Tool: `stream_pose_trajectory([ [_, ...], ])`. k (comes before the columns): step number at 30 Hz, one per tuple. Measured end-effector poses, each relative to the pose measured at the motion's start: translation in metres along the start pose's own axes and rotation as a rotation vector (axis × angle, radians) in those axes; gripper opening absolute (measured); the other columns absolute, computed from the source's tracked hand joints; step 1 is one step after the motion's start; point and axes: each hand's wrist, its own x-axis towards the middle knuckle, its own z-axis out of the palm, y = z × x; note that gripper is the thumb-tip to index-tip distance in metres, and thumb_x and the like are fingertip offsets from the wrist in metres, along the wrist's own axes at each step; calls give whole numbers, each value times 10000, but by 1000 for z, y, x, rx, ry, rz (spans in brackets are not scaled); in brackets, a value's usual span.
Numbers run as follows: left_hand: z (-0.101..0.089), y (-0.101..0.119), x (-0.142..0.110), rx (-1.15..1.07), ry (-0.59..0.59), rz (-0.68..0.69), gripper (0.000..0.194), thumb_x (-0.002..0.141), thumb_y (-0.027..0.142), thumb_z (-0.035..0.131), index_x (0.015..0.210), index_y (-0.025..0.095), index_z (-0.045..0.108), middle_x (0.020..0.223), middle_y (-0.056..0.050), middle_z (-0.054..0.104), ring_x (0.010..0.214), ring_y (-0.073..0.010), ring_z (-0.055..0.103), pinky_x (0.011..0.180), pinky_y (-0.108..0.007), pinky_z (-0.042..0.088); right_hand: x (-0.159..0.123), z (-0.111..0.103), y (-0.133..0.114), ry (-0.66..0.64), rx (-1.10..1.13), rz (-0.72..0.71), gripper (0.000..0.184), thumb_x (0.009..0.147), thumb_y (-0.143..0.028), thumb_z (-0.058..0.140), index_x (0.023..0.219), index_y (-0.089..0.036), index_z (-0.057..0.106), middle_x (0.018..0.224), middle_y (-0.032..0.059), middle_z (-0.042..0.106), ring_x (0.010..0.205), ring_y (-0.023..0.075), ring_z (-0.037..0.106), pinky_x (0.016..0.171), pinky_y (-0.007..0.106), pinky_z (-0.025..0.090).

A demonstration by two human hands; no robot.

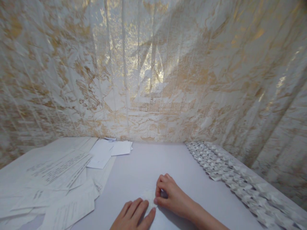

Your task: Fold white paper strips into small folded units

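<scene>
A small piece of white paper lies on the pale table near the front edge. My left hand lies flat on the table with its fingers stretched out and touching the paper's lower side. My right hand is curled, its fingertips pinched on the paper's right edge and pressing it down.
Several printed sheets and blank white slips lie spread over the left of the table. Along the right edge runs a long row of many small folded paper pieces. A gold-and-white curtain hangs right behind the table.
</scene>
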Motion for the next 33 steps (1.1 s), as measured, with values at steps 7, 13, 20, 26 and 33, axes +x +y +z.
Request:
stream_pose_trajectory([
  [7,-25,-8,15,-61,-95,23,309,1006,342,605,1309,281,592,1181,-23,738,1019,-230,652,861,-318,477,1,0,0,1,11,2,169,774,-92,834,746,-187,697,923,-7,625,1006,213,567,1082,392,292],
  [13,-30,-8,24,-106,-66,-24,217,1045,384,526,1199,279,638,1110,-37,751,970,-238,656,829,-334,453,1,1,-1,16,-16,9,174,770,-90,828,756,-193,689,929,-3,628,1011,219,561,1053,380,320],
  [20,-33,-8,25,-99,-99,-21,221,1043,359,529,1222,273,626,1130,-36,755,978,-239,669,826,-332,468,-2,-2,4,-23,-11,2,319,687,-112,892,913,-214,691,987,-13,609,1043,226,543,1073,399,314],
  [26,-9,0,16,-78,31,-83,212,1033,409,522,1143,293,661,1058,-30,747,930,-255,647,790,-349,454,0,1,5,-30,0,15,336,681,-125,901,919,-221,684,1016,-9,604,1056,230,525,1046,390,330],
  [33,-24,-9,15,-106,-35,-11,266,1013,404,585,1252,295,623,1131,-24,741,986,-225,639,834,-301,479,2,-17,19,-28,14,24,332,672,38,706,890,-208,659,976,2,608,1040,235,527,1003,383,363],
])
